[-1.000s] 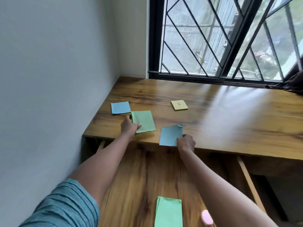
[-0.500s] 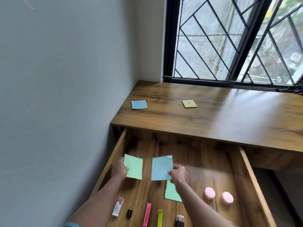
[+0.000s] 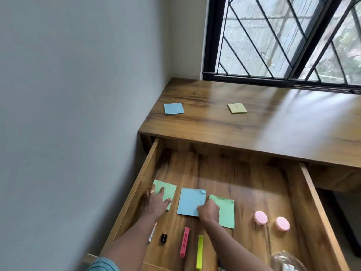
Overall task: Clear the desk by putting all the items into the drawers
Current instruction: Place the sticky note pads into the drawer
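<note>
1. Head view, progress: the open drawer [image 3: 316, 202] already contains markers, two pink discs and three notes. Beyond both hands, a blue pad [image 3: 173, 108] and a yellow pad [image 3: 237, 108] lie on the tabletop [image 3: 273, 130], so those two seem left.
2. Head view, hands: the left hand [image 3: 156, 202] lies flat with fingers spread, pressing the green note [image 3: 168, 189]. The right hand [image 3: 209, 211], fingers curled, pinches the blue note [image 3: 190, 201] at its near corner.

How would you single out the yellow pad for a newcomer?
Find the wooden desk top below the window. Two square pads lie on it; the yellow pad is the right one, farther from the wall than the blue pad.
</note>
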